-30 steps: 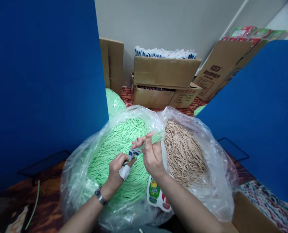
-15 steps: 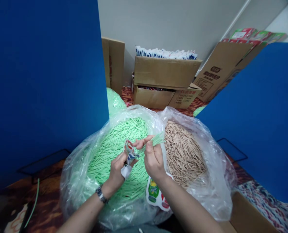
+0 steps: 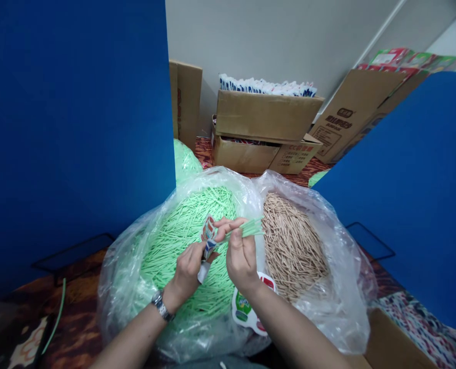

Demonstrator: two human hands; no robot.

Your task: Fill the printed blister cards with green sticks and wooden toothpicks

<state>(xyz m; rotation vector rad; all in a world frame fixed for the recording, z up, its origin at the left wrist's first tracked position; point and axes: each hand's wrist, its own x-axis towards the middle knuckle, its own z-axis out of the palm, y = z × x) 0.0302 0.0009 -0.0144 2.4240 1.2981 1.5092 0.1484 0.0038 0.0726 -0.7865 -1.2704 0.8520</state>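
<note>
Open air above the brown sticks (image 3: 295,251), right hand (image 3: 242,256) just beside, blue panels (image 3: 77,128) on both sides

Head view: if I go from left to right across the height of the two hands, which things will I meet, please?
Left black wire frame, left hand holding a printed wrapper, right hand holding thin green sticks, heap of brown sticks, right black wire frame.

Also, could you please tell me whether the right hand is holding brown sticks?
No, the right hand is holding a small bundle of pale green sticks.
</note>
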